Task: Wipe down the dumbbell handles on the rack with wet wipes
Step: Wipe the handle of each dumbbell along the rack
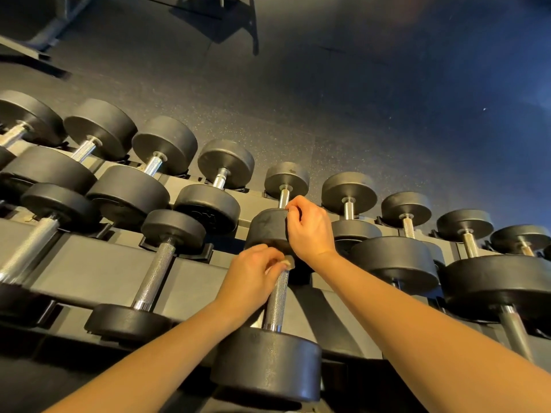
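Left hand [253, 274] pinches pale wipe [287, 261] at far end of near-row handle [276, 299]; right hand [310, 228], fingers curled, steadies far-row dumbbell head [267, 229]. Progress uncertain; handles on the rack [98, 263] left and right likely remain.

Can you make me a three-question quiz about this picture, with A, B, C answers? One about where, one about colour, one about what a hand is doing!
1. Where is the left hand?
A. On the top end of a knurled silver dumbbell handle
B. Flat on the floor
C. On the far-left dumbbell

2. What colour are the round rubber dumbbell heads?
A. Red
B. Black
C. Yellow

3. What is the right hand doing?
A. Hanging by the person's side
B. Waving up in the air
C. Touching the black head of a dumbbell on the upper row

Answers: 1 A, its fingers pinch a small pale wipe there. 2 B, every head looks black. 3 C, its fingers curl at that head's edge.
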`<state>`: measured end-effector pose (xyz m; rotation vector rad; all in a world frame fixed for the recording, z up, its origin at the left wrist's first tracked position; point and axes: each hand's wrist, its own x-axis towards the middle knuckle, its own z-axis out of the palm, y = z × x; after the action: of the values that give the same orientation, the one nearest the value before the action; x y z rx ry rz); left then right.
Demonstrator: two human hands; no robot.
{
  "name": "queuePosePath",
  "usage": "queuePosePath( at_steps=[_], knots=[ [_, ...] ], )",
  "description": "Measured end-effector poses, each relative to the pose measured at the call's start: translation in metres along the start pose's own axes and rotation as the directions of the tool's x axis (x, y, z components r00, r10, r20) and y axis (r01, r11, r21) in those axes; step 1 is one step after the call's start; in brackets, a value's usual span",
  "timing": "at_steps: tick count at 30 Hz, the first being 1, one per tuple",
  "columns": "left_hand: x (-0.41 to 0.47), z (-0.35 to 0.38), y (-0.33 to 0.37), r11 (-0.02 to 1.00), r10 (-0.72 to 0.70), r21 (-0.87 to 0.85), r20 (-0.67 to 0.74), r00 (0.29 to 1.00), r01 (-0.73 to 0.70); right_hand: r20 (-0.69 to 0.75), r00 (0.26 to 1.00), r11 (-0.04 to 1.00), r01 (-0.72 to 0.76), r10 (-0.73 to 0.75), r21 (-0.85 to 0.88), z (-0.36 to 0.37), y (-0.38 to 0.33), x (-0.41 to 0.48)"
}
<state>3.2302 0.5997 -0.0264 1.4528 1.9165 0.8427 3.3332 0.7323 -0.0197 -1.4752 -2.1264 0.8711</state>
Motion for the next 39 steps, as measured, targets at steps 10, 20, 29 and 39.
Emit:
queuePosePath(
  at_steps=[10, 20, 29, 39],
  knots=[
    [-0.004, -0.022, -0.018, 0.893, -0.190, -0.261, 0.519, 0.833, 0.366, 0.014, 1.000, 1.000, -0.010, 0.010, 0.003, 0.000, 0.001, 0.000],
    [-0.013, -0.022, -0.019, 0.860, -0.208, -0.278, 0.575, 0.791, 0.428, 0.008, 1.000, 0.999, -0.022, 0.022, 0.025, -0.001, -0.001, -0.001],
    [-0.003, -0.015, -0.020, 0.532, -0.468, -0.511, 0.487, 0.738, 0.675, 0.014, 0.999, 0.999, -0.038, 0.038, 0.011, 0.000, -0.001, 0.000],
    [-0.019, -0.030, -0.048, 0.668, -0.208, -0.216, 0.864, 0.458, 0.712, 0.012, 0.999, 0.999, -0.046, 0.045, 0.018, 0.000, -0.003, -0.002]
  ],
)
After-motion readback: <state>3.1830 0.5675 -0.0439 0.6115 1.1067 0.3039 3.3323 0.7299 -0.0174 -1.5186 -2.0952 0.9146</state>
